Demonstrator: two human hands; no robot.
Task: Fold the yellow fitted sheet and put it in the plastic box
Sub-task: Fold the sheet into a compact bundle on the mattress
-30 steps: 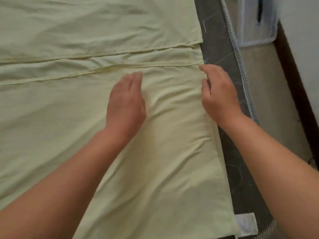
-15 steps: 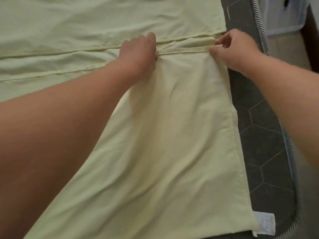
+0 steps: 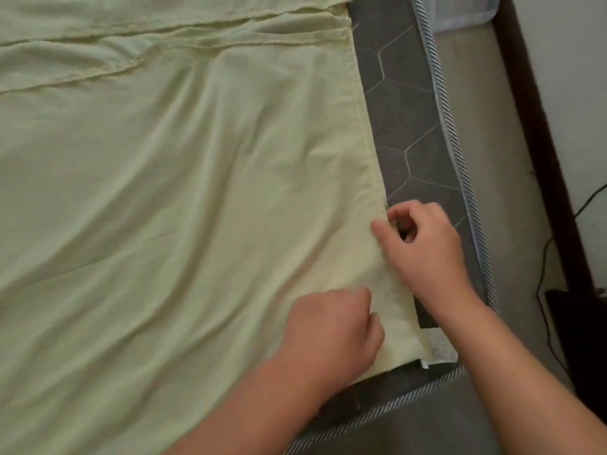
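Roughly: found yellow fitted sheet (image 3: pixel 164 208) spread on mattress (image 3: pixel 410 110), soft, light, limp, pinched at right hem by right hand (image 3: pixel 427 251), touched near corner by curled left hand (image 3: pixel 331 326), grip untellable; judged best taken at hemmed corners.

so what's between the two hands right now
Only a narrow strip of the yellow sheet by its edge, between left hand and right hand; head view.

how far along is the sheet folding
Early. Done: the yellow fitted sheet lies spread on the mattress with a folded-over layer across its far end. In hand: the right hand pinches its right hem, the left hand grips fabric near the corner. Left: the remaining folds and boxing it.
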